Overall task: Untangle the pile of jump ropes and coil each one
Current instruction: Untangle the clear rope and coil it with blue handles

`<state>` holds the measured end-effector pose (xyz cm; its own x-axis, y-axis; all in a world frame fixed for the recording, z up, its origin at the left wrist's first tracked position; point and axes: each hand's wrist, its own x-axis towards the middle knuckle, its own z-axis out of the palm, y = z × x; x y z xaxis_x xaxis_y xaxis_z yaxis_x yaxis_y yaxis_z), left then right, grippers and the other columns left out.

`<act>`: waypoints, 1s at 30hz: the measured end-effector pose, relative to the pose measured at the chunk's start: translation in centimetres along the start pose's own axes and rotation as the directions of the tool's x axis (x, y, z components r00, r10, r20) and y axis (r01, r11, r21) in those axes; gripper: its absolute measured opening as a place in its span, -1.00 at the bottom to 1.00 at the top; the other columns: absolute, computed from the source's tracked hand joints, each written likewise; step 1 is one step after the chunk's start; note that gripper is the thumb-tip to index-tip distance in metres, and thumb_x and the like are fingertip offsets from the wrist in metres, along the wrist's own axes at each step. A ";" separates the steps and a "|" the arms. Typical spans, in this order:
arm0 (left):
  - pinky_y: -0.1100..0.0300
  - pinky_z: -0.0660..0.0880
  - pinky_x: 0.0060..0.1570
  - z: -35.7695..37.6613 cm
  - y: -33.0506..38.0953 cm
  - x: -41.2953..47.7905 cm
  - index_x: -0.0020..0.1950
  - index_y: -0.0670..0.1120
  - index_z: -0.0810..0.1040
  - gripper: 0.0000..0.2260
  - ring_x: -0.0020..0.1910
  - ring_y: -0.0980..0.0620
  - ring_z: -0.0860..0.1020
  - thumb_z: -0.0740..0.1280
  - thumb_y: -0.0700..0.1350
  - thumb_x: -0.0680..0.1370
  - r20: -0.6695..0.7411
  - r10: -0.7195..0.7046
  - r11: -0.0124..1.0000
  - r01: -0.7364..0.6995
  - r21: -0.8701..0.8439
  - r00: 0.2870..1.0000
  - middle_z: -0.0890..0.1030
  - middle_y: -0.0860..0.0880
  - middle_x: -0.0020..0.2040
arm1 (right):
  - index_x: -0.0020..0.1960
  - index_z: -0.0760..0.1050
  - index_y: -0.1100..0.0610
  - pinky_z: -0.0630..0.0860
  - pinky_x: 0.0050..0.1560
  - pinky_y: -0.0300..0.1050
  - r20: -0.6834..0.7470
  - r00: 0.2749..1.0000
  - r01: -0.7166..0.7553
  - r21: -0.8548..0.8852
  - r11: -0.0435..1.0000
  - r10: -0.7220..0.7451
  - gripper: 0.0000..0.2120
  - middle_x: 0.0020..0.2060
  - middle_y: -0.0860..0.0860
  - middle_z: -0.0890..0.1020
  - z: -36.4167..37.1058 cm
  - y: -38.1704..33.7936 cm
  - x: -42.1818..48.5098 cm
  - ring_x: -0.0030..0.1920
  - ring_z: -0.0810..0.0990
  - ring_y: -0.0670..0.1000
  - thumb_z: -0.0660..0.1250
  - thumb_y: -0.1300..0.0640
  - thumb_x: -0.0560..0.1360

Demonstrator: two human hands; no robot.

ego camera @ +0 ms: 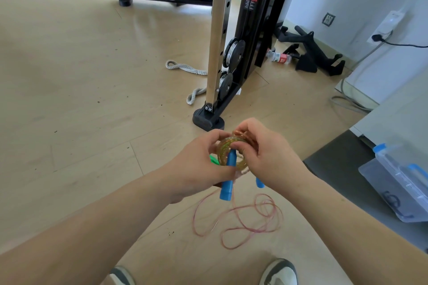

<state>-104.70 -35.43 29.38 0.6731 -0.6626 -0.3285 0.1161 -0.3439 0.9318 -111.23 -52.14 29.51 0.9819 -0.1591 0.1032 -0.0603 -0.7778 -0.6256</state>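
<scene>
A translucent yellowish jump rope (225, 146) is wound into a small coil held between both hands in the middle of the view. My left hand (196, 164) grips the coil's left side together with a blue handle (228, 176) that points down. My right hand (266, 157) pinches the coil's right side; a second blue handle (259, 183) hangs below it. A thin pink rope (243, 222) lies in loose loops on the floor beneath my hands. A bit of green handle (214, 160) shows behind my left hand.
A black and chrome gym machine (217, 53) stands just ahead, its foot (207, 120) close to my hands. A thick grey rope (185, 68) lies by it. A clear plastic box with blue clips (398, 183) sits at right on a dark mat. My shoes (278, 272) are below.
</scene>
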 end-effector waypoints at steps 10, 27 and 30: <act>0.15 0.63 0.04 -2.0 -0.2 0.2 0.48 0.13 0.43 -0.50 -0.06 0.18 0.63 0.39 -0.13 0.56 0.010 0.097 0.800 -0.084 0.594 0.995 0.66 0.18 0.02 | 0.04 0.54 0.01 0.57 -0.09 0.12 -0.005 0.992 -0.121 -0.170 0.978 0.122 -0.88 -0.21 -0.07 0.64 -0.6 1.9 0.8 -0.15 0.59 0.01 0.31 -0.03 0.63; 0.09 0.41 -0.24 -1.7 -1.5 0.9 0.10 0.12 0.52 -0.86 -0.24 0.07 0.44 0.20 0.10 0.68 -0.012 0.285 0.595 -0.167 0.787 0.959 0.47 0.13 -0.30 | 0.02 0.49 -0.05 0.62 -0.07 0.04 0.100 0.984 -0.145 -0.048 0.988 0.149 -0.94 -0.20 -0.07 0.64 -0.1 0.6 0.2 -0.17 0.62 -0.05 0.28 0.00 0.65; 0.01 0.50 -0.08 -1.5 -1.7 0.9 0.21 0.12 0.50 -0.81 -0.10 -0.04 0.52 0.13 0.00 0.70 0.046 0.216 0.560 -0.163 0.813 0.975 0.58 0.06 -0.16 | 0.04 0.53 -0.06 0.65 -0.02 0.00 0.142 0.970 -0.195 -0.026 0.980 0.197 -0.93 -0.18 -0.11 0.66 -0.1 1.1 0.2 -0.14 0.65 -0.08 0.29 -0.02 0.64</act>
<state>-103.25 -34.45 27.78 0.6478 -0.7514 -0.1257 -0.6380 -0.6253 0.4494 -111.11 -53.09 28.97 0.9662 -0.2207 -0.1331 -0.2552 -0.7473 -0.6136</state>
